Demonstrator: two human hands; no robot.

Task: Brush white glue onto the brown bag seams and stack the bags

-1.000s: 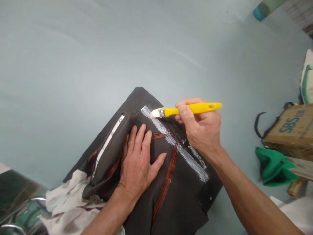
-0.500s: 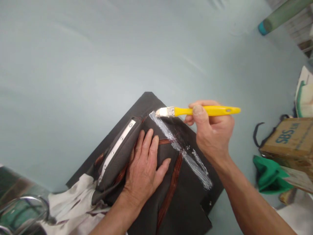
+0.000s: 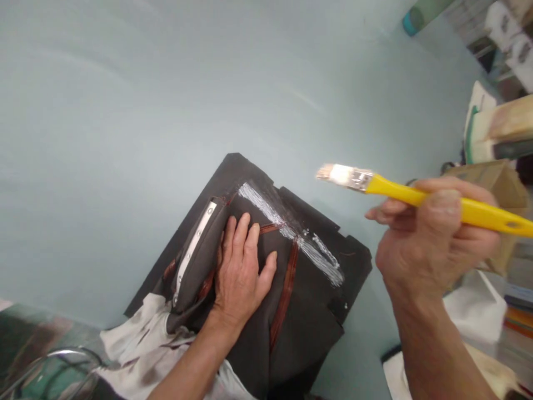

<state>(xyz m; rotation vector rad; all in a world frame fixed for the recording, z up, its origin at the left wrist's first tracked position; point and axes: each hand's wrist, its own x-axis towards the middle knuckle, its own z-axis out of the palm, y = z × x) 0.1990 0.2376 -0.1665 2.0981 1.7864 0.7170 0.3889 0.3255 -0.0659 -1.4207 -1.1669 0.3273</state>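
Note:
A dark fabric piece (image 3: 308,311) with reddish-brown seams lies over a black board (image 3: 358,261). White streaks of paste (image 3: 266,208) run diagonally across the fabric's upper edge. Flat on the fabric, fingers spread, rests my left hand (image 3: 241,266), beside a white strip with metal eyelets (image 3: 195,250). My right hand (image 3: 433,233) is closed around the yellow handle of a paintbrush (image 3: 395,190). The brush's white-coated bristles point left, held up off the fabric, to the right of its top corner.
The pale blue-green table (image 3: 145,111) extends beyond the board. A green bottle with a blue cap (image 3: 413,21) lies at the upper right. A cardboard box (image 3: 483,178) stands behind my right hand. Pale crumpled cloth (image 3: 141,339) and a metal ring (image 3: 75,351) are at lower left.
My right hand has lifted the brush off the paste and moved it right. My left hand remains on the fabric. The whole view has shifted, and more of the right side shows.

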